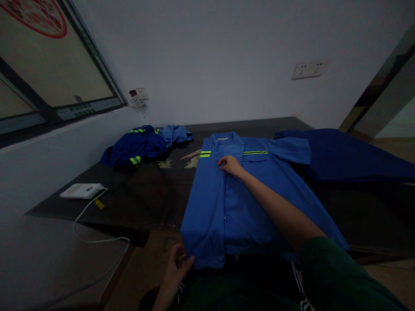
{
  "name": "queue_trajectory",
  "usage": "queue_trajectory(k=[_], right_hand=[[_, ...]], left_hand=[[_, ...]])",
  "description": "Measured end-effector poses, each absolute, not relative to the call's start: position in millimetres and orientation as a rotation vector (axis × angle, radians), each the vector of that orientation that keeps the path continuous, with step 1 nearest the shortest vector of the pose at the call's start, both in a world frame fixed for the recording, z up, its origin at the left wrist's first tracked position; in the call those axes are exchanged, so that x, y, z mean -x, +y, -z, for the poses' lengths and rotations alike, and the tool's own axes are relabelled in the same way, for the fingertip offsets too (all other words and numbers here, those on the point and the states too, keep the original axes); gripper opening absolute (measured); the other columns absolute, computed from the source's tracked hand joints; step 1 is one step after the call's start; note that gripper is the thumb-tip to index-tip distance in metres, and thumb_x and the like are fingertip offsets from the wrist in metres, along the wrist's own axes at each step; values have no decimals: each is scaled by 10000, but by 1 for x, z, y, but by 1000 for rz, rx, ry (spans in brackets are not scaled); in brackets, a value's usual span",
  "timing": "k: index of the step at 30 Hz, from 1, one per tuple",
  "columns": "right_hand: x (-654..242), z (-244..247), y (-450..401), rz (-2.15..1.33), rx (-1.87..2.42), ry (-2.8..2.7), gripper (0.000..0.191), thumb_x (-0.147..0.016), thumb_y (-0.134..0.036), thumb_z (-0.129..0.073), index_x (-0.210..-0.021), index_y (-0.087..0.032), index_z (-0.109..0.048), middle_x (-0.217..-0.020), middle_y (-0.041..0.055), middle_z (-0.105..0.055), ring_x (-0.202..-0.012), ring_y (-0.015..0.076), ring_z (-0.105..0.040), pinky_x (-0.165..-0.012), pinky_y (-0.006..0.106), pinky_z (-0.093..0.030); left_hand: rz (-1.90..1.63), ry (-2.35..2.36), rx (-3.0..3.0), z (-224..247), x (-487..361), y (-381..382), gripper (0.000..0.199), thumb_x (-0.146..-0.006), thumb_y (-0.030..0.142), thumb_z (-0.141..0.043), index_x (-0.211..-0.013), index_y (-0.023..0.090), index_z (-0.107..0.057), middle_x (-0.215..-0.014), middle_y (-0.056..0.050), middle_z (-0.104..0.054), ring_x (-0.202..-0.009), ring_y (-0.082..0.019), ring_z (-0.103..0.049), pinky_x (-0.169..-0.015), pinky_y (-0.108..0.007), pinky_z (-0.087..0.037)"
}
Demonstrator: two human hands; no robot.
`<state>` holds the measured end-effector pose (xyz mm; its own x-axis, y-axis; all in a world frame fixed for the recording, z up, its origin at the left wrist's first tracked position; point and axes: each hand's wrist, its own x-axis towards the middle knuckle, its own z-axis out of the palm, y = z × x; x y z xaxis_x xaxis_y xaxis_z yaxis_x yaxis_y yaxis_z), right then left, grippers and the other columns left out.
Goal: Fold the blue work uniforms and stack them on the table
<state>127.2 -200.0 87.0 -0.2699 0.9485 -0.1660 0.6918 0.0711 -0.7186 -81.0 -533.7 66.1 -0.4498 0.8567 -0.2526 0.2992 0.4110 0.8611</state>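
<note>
A blue short-sleeved work shirt (pixel 207 207) with yellow-green stripes lies front side up, its collar away from me. Its left part is folded inward along a straight edge, while the right sleeve is spread out. At the near left corner of the hem, my left hand (pixel 177 265) pinches the fabric between thumb and fingers. My right hand (pixel 231 165) rests on the chest by the button placket, fingers bent and closed together on the cloth. My right forearm covers part of the shirt front.
The dark table (pixel 145 198) stands against a white wall. Crumpled blue garments (pixel 139 144) with yellow-green stripes lie at the back left. A white device (pixel 82 191) with a cable (pixel 82 214) sits at the left edge. Dark blue cloth (pixel 337 155) lies at the right.
</note>
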Motion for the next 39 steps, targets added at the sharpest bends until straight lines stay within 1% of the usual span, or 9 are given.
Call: queue_trajectory(k=[3,6,9,12,16,22,28,32,39], right_hand=[[-124,-97,-205,-796,1664,-2045,315,-769,-88,-602,-1057,-173,-697,-1094,88,-646,-980,200,-600,-865,292,-454],[-115,-98,-213,-519,1610,-2208,335,-847,-155,-553,-1169,-179,-642,-1221,115,-589,-1110,218,-547,-922,298,-435],[-106,-90,-220,-367,1618,-2409,335,-902,-218,-500,-1209,-156,-618,-1276,143,-573,-1179,240,-511,-958,329,-422],[-104,-80,-225,-321,1648,-2485,318,-921,-224,-467,-1182,-152,-634,-1300,160,-573,-1204,253,-508,-1002,374,-387],[-108,-71,-224,-293,1679,-2481,361,-940,-238,-433,-1256,-148,-584,-1346,175,-543,-1244,261,-497,-1084,455,-281],[-112,-62,-221,-357,1717,-2479,457,-965,-286,-379,-1371,-96,-467,-1443,188,-439,-1330,280,-410,-1089,506,-271],[-113,-56,-222,-395,1719,-2474,485,-981,-279,-308,-1412,-79,-407,-1486,174,-382,-1376,262,-337,-1122,499,-211],[-113,-57,-223,-396,1726,-2452,469,-977,-265,-313,-1403,-107,-428,-1484,157,-393,-1372,250,-346,-1124,472,-219],[-113,-59,-223,-392,1708,-2449,472,-972,-254,-311,-1406,-104,-419,-1479,151,-402,-1369,236,-357,-1111,469,-258]], left_hand=[[-1170,2149,-1345,-70,86,-529,322,-742,475,-673,-859,213,-525,-888,-42,-612,-882,-215,-630,-814,-359,-531],[-1128,1983,-1908,-91,72,-511,140,-836,286,-597,-947,215,-549,-996,-67,-608,-975,-211,-607,-864,-359,-512],[-800,1686,-2305,-116,44,-481,325,-886,217,-534,-1210,234,-540,-1242,-98,-582,-1182,-231,-538,-993,-416,-457],[-455,1533,-2509,-128,21,-456,589,-877,309,-579,-1428,276,-375,-1480,-86,-409,-1361,-274,-374,-1095,-512,-350],[-235,1513,-2603,-124,14,-451,775,-813,365,-660,-1483,308,-274,-1530,-72,-336,-1379,-294,-351,-1082,-549,-356],[-131,1586,-2651,-114,16,-469,928,-701,208,-754,-1485,300,-265,-1530,-79,-335,-1368,-319,-363,-1057,-560,-380],[-174,1554,-2674,-109,23,-503,764,-803,89,-557,-1481,302,-276,-1539,-69,-320,-1398,-301,-312,-1086,-560,-329],[-353,1504,-2584,-121,38,-513,658,-850,97,-480,-1465,258,-310,-1430,-78,-484,-1343,-246,-410,-1139,-555,-236],[-857,1495,-2271,-163,48,-389,250,-913,208,-467,-1085,267,-637,-1146,-35,-657,-1132,-199,-580,-1140,-501,-261]])
